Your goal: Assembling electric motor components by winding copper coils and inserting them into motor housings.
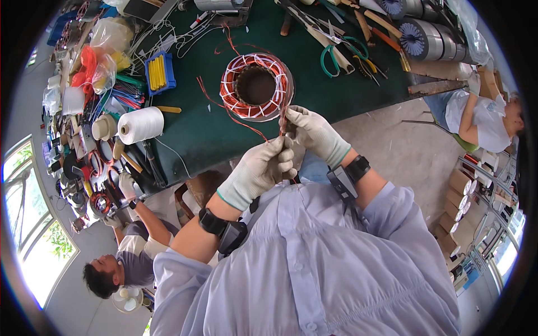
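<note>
A motor stator [278, 74] stands on the green tabletop [196, 134], its orange-red copper windings laced with white cord around a dark central hole. Loose copper leads trail from its left and far sides. At its near right edge, a twisted bundle of copper wires [282, 127] hangs toward me, over the table's front edge. My left hand [258, 171], in a white knitted glove, is closed around the lower part of that bundle. My gloved right hand [315, 133] pinches the bundle higher up, close beside the stator. The fingertips partly hide the wires.
Left of the stator are a white thread spool [141, 125] and a blue box of yellow strips [160, 71]. Green-handled scissors [330, 59] and other tools lie far right, near metal stator cores [423, 39]. Co-workers sit at left [137, 246] and right [487, 120].
</note>
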Action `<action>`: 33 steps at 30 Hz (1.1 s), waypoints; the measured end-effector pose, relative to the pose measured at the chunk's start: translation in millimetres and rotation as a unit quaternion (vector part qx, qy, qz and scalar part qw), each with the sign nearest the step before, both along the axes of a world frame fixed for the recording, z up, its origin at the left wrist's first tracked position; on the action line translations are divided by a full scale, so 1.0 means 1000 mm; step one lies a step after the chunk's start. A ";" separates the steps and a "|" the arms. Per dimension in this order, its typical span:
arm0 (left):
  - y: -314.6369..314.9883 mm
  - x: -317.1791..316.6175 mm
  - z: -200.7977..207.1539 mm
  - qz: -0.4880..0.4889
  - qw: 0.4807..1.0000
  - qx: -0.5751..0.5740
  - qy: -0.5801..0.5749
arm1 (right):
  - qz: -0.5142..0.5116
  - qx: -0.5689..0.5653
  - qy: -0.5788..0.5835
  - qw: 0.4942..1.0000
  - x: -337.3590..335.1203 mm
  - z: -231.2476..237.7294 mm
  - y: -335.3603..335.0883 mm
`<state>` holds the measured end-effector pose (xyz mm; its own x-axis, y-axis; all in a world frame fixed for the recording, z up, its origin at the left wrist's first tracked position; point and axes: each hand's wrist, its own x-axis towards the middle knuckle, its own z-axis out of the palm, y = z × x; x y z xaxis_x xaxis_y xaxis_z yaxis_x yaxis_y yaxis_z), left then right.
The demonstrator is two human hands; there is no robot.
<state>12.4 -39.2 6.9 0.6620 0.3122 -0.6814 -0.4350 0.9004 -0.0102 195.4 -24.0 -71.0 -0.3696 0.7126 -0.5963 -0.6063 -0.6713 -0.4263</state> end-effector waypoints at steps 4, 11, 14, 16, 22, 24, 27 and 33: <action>0.000 0.010 0.006 -0.014 0.999 0.033 -0.006 | 0.119 -0.008 0.151 0.981 -0.001 -0.003 -0.010; 0.000 0.008 0.003 0.021 0.999 0.006 -0.044 | 0.035 -0.085 0.328 0.940 -0.011 -0.011 -0.004; 0.009 -0.012 0.005 0.000 0.999 0.019 -0.036 | 0.067 -0.072 0.365 0.926 0.004 -0.001 0.004; 0.016 -0.019 0.000 -0.026 0.999 0.035 -0.020 | 0.040 -0.041 0.174 0.983 0.002 0.004 0.010; 0.011 -0.009 0.001 -0.225 0.933 0.195 0.201 | 0.164 -0.017 -0.053 0.985 0.005 0.003 0.020; 0.009 -0.013 -0.001 -0.258 0.909 0.230 0.234 | 0.128 -0.045 0.065 0.989 0.004 0.006 0.019; 0.019 -0.001 0.023 -0.402 0.352 0.663 0.524 | 0.114 -0.041 0.050 0.991 0.003 0.000 0.008; 0.057 0.010 -0.007 -0.320 0.183 0.730 0.576 | 0.181 -0.003 -0.125 0.976 -0.009 0.023 0.013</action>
